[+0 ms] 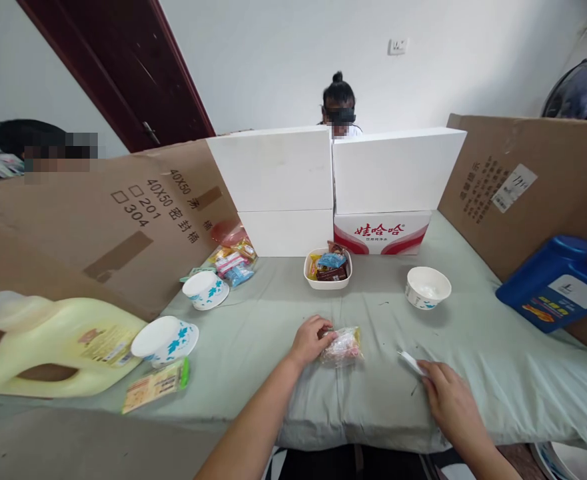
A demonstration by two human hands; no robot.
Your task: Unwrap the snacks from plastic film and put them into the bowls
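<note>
My left hand [312, 341] has its fingers curled at the left edge of a crinkled clear plastic packet [344, 347] with pinkish and yellow parts, which lies on the cloth. My right hand [446, 389] grips a slim white tool [410, 362] with a thin pointed tip; its kind is too small to make out. The tool points up and left, apart from the packet. Beyond the packet stands a white square bowl [328, 285] filled with wrapped snacks [332, 261]. Farther right is a round white paper bowl [427, 287] with a blue pattern.
Two tilted paper bowls [166, 339], a yellow detergent jug [68, 347] and a flat packet [156, 385] lie left. Snack bags [236, 260] rest against cardboard [138, 220]. White boxes [283, 173] form a back wall; a blue bottle [558, 283] leans right. Two people sit beyond.
</note>
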